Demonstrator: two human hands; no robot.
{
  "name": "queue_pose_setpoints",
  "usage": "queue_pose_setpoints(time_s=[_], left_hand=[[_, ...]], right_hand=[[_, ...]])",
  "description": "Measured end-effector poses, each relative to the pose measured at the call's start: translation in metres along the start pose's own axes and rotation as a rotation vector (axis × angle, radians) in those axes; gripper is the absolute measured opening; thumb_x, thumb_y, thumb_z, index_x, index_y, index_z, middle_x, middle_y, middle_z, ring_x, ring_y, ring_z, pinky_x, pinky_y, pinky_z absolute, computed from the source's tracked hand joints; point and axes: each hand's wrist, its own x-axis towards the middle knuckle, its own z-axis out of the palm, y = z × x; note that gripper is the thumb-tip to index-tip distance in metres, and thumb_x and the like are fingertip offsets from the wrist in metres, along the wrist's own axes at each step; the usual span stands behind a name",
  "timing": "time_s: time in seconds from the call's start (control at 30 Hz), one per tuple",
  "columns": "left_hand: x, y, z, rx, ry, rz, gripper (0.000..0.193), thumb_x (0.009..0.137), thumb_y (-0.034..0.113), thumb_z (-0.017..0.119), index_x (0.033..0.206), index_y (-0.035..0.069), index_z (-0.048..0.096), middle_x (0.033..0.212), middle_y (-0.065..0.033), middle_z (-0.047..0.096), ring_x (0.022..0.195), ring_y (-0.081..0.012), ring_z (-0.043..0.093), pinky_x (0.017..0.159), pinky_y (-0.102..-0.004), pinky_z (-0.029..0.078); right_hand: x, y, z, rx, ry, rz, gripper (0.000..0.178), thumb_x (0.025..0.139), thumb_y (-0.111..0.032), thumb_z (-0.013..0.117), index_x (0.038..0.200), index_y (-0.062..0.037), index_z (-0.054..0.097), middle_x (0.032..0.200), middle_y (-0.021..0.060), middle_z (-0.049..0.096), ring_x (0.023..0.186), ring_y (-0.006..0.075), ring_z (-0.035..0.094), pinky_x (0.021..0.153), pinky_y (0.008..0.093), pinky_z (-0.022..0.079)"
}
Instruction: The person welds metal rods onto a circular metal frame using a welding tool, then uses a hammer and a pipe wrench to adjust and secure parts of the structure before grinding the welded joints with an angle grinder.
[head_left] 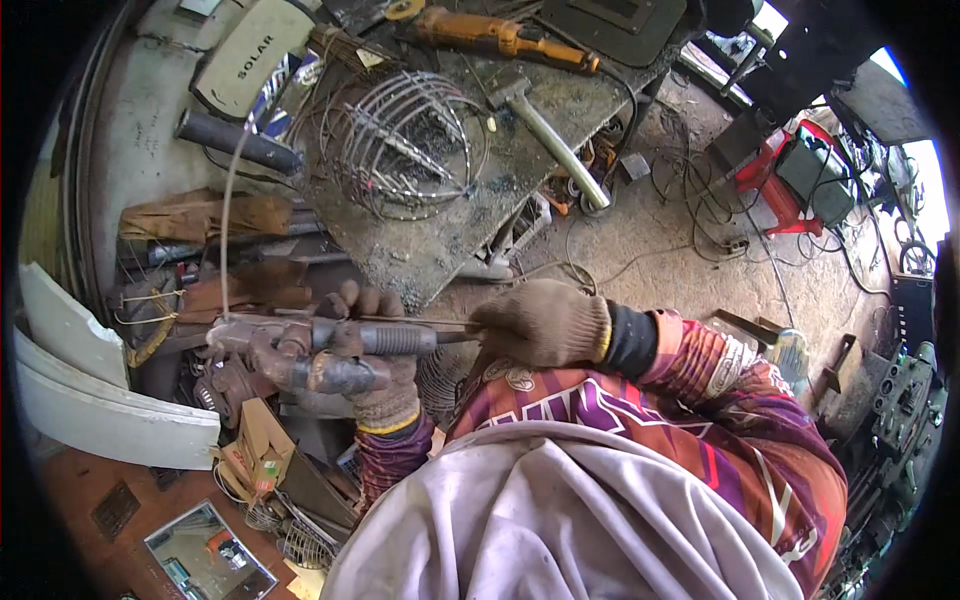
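My left hand (370, 370), in a worn brown glove, grips a grey pistol-shaped hand tool (300, 345) with a ribbed dark handle. From the tool's left end a thin steel wire (228, 200) rises in a curve toward the bench. My right hand (540, 322), also gloved, is closed around the right end of the tool's thin rod, close to my chest. Both hands sit just below the front corner of the metal workbench (440, 230).
On the bench lie a round wire cage (405, 140), a hammer (545, 125), an orange angle grinder (490, 35) and a dark pipe (240, 140). A red welding machine (800, 175) and cables lie on the dirt floor at right. White panels (90, 400) and scrap sit at left.
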Motion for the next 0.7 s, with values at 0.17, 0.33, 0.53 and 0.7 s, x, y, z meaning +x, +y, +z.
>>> queue_pose_setpoints(time_s=[0.17, 0.33, 0.53, 0.7], left_hand=[[0.009, -0.007, -0.003, 0.226, 0.017, -0.090, 0.053, 0.091, 0.025, 0.074, 0.139, 0.009, 0.056, 0.159, -0.0185, 0.041, 0.144, -0.0356, 0.044, 0.116, -0.0641, 0.041], [0.005, 0.007, -0.034, -0.018, -0.103, -0.188, 0.046, 0.094, 0.024, 0.069, 0.139, 0.017, 0.060, 0.157, -0.0176, 0.047, 0.139, -0.0340, 0.053, 0.112, -0.0633, 0.046], [0.018, -0.001, -0.056, -0.223, -0.084, -0.306, 0.055, 0.100, 0.026, 0.063, 0.151, 0.013, 0.045, 0.156, -0.0148, 0.049, 0.136, -0.0335, 0.054, 0.113, -0.0603, 0.045], [0.043, -0.017, -0.071, -0.034, -0.230, -0.265, 0.043, 0.101, 0.033, 0.061, 0.139, 0.012, 0.056, 0.143, -0.0170, 0.056, 0.111, -0.0292, 0.066, 0.106, -0.0596, 0.048]], right_hand=[[-0.033, 0.037, -0.041, -0.067, 0.507, 0.225, 0.022, 0.095, -0.024, 0.063, 0.106, -0.0074, 0.073, 0.089, 0.0192, 0.071, 0.083, 0.0410, 0.069, 0.074, 0.0474, 0.055], [-0.024, 0.086, -0.125, -0.561, 0.745, 0.366, 0.026, 0.096, -0.028, 0.060, 0.100, -0.0058, 0.073, 0.088, 0.0217, 0.071, 0.084, 0.0424, 0.070, 0.074, 0.0515, 0.055], [0.032, 0.135, -0.185, -0.786, 0.554, 0.611, 0.040, 0.095, -0.039, 0.067, 0.117, -0.0069, 0.071, 0.105, 0.0221, 0.072, 0.098, 0.0404, 0.069, 0.084, 0.0471, 0.056], [0.054, 0.082, -0.141, -0.785, 0.976, 0.414, 0.068, 0.085, -0.052, 0.078, 0.136, -0.0094, 0.063, 0.122, 0.0195, 0.068, 0.109, 0.0367, 0.067, 0.090, 0.0456, 0.056]])
